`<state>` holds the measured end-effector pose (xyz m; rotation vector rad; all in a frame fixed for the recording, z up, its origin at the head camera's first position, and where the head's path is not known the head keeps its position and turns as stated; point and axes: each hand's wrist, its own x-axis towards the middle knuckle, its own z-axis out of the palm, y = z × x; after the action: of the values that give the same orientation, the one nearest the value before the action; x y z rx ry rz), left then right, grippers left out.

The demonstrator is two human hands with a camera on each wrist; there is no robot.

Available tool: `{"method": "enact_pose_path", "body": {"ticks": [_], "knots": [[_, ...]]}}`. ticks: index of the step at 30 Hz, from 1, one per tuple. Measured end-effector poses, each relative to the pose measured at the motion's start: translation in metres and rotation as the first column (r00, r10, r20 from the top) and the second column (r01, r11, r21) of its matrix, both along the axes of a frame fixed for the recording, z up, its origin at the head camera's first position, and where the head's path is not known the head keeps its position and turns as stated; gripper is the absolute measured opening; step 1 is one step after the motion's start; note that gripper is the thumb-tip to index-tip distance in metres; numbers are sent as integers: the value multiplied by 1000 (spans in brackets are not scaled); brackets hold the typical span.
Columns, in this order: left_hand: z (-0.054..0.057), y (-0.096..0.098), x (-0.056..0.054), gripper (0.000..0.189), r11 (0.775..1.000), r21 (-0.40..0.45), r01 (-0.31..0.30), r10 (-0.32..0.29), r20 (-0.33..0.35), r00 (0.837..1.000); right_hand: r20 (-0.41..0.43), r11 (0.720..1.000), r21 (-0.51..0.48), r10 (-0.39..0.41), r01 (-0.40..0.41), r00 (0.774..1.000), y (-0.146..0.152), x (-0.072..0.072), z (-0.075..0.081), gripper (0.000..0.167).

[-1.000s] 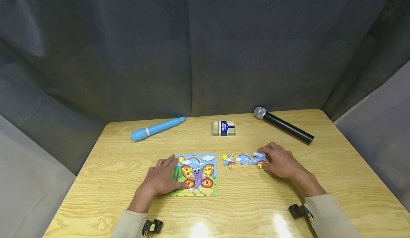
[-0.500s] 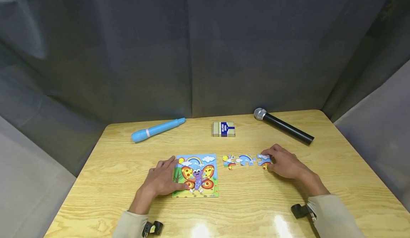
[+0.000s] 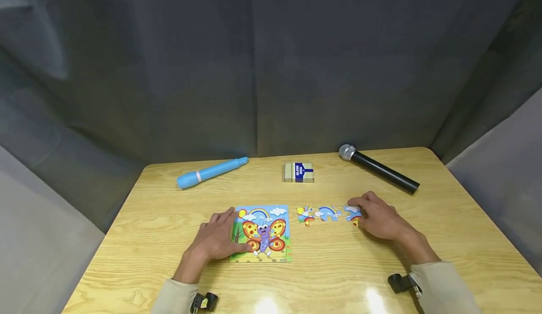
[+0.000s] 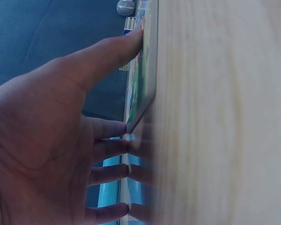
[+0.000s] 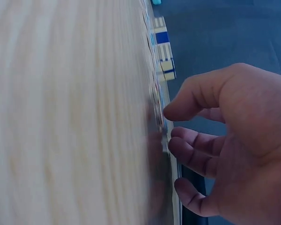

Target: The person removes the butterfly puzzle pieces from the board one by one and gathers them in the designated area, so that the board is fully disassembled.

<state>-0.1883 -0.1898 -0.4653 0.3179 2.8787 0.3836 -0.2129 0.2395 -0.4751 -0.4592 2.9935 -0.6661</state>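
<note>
A square butterfly puzzle [image 3: 271, 231] lies flat on the table in the head view. My left hand [image 3: 218, 236] rests at its left side, fingers extended along the edge and thumb [image 4: 131, 44] on its face. To the right, three interlocking-style puzzle pieces lie in a row: a sun piece [image 3: 303, 214], a rainbow piece [image 3: 327, 212] and a cloud piece [image 3: 352, 212]. My right hand [image 3: 381, 217] holds the cloud piece by its edges, index finger at the top and thumb [image 5: 175, 111] at the lower right. The hand partly hides that piece.
Behind the puzzle lie a light blue tube-shaped stick [image 3: 211, 172] at the left and a small pack of thin sticks [image 3: 298, 172] in the middle. A black microphone [image 3: 381, 169] lies at the back right. Dark curtains [image 3: 254, 69] stand behind the wooden table [image 3: 330, 267].
My right hand has slid the cloud piece to the right, leaving a gap beside the rainbow piece. My left hand stays on the puzzle. The head view has shifted slightly.
</note>
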Motion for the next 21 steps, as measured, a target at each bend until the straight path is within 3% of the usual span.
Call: {"method": "enact_pose_path", "body": {"ticks": [8,15,21], "knots": [[0,-3,-2,109,1000,16,-6,6,-1,1000,-65,999,1,32,-32,997,-33,6,4,44],[-1,-3,-3,107,1000,21,-6,6,1,1000,-55,994,-66,84,-87,995,-65,13,5,46],[-2,-2,-4,105,999,36,2,-1,-19,1000,-67,990,-49,132,-136,989,-88,17,5,50]]}}
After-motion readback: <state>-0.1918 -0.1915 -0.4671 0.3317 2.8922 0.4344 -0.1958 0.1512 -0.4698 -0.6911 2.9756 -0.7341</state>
